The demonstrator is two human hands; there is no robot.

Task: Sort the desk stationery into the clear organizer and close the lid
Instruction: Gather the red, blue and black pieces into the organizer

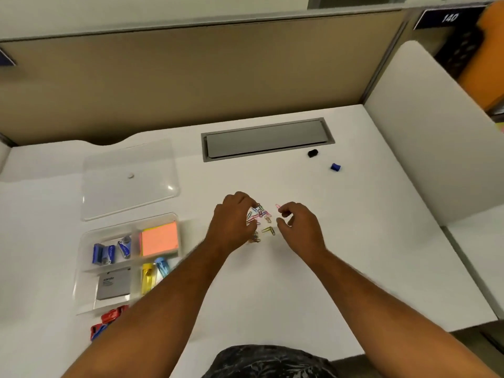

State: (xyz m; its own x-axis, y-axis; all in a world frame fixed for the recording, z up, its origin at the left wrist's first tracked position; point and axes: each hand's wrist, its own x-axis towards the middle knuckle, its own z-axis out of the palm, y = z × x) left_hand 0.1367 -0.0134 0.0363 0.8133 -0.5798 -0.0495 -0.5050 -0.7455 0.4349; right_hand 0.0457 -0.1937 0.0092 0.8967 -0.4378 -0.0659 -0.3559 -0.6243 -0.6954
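A small pile of coloured paper clips lies on the white desk between my hands. My left hand cups the pile's left side with curled fingers touching the clips. My right hand is on the pile's right side, thumb and forefinger pinched on a pink clip. The clear organizer sits at the left, holding blue staple boxes, orange sticky notes, a grey box and yellow and blue highlighters. Its clear lid lies flat behind it.
A black binder clip and a blue binder clip rest at the desk's far right. Red and blue items lie just in front of the organizer. A grey cable hatch is set into the desk at the back. Partition walls enclose the desk.
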